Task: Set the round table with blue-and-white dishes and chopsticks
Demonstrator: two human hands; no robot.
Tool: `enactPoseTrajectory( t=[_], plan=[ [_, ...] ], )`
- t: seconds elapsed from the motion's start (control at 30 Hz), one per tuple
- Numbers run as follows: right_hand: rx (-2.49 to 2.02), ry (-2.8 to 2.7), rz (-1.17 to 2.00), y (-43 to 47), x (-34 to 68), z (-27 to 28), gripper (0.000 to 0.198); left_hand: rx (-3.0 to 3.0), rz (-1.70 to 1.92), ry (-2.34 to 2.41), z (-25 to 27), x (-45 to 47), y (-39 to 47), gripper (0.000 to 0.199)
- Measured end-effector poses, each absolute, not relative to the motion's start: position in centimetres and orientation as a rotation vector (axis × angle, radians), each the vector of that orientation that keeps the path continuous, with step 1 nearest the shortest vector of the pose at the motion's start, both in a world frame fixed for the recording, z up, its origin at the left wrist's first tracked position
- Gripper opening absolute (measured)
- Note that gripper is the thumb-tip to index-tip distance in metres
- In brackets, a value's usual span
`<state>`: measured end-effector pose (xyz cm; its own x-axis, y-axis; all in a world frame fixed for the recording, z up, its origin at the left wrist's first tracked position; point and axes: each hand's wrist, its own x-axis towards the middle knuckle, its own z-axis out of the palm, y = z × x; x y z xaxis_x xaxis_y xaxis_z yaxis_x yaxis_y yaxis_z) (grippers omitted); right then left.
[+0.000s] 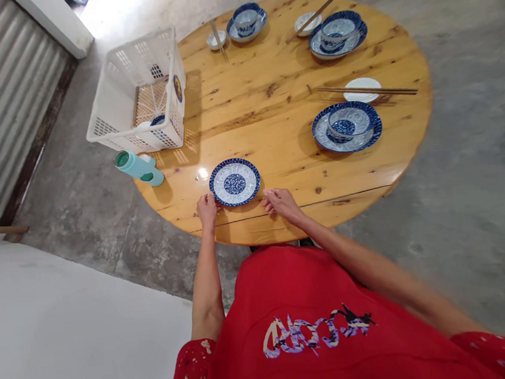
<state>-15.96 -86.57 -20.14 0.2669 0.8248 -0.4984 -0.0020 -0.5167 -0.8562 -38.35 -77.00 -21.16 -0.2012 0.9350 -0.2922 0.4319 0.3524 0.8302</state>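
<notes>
A round blue-and-white patterned plate [234,183] lies flat near the front edge of the wooden table. My left hand [207,210] is at its lower left rim, fingers bent and closed against the edge. On the other side, my right hand [282,203] hovers just off the plate's lower right rim, fingers loosely curled and apart, holding nothing. A small gap shows between those fingertips and the plate. No bowl stands on this plate.
A white plastic crate [136,93] holding some dishes stands at the left, with a turquoise bottle [139,167] before it. Bowls on plates [347,127] [338,35] [246,23], small dishes [362,89] and chopsticks [392,90] are set around the round table [247,94].
</notes>
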Motion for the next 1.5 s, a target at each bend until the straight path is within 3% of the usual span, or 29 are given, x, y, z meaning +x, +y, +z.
enactPoseTrajectory(
  t=[0.3, 0.47, 0.7, 1.07, 1.5],
  plan=[
    [-1.713, -0.422, 1.168, -99.8, -8.2, -20.9, 0.05, 1.043, 0.917, 1.767, -21.0, -36.8, -87.0, 0.025],
    [-1.746, -0.159, 1.078, -104.2, -4.5, -21.1, 0.05, 0.951, 0.902, 1.718, -20.8, -33.5, -89.8, 0.024],
    [-1.759, -0.259, 1.123, -104.4, -1.1, -21.2, 0.049, 0.671, 1.044, 1.67, -20.2, -30.3, -84.6, 0.035],
    [-1.701, -0.156, 1.074, -105.3, 0.4, -22.3, 0.044, 0.536, 1.116, 1.744, -20.5, -29.2, -83.0, 0.012],
    [-1.699, -0.216, 1.157, -103.8, -0.6, -22.8, 0.044, 0.502, 1.101, 1.721, -21.1, -30.1, -83.0, 0.015]
  ],
)
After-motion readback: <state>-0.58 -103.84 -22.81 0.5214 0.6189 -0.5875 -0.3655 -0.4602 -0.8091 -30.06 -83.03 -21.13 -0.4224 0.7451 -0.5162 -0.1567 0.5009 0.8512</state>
